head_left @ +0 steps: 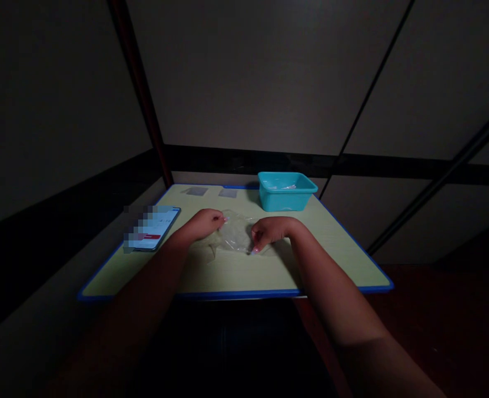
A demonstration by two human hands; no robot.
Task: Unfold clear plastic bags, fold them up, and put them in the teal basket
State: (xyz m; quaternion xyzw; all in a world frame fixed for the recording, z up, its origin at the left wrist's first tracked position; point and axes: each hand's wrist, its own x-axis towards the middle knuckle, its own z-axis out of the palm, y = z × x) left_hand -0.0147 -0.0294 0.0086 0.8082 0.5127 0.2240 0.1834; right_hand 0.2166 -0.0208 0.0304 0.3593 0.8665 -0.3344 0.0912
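A clear, crinkled plastic bag point(236, 232) lies across the middle of the small table point(236, 279). My left hand point(205, 224) is closed in a pinch on the bag's left side. On the right side, my right hand point(271, 231) bends downward, with its thumb and fingers pinching the plastic near its lower right edge. The bag is stretched between the two hands, and its outline is hard to make out against the pale tabletop.
A turquoise basket point(285, 200) with some pale items inside stands at the back right of the table. A phone point(155, 229) lies at the left edge. Two greyish flat patches point(197, 191) point(227, 193) show at the back left. Walls rise behind and to the left.
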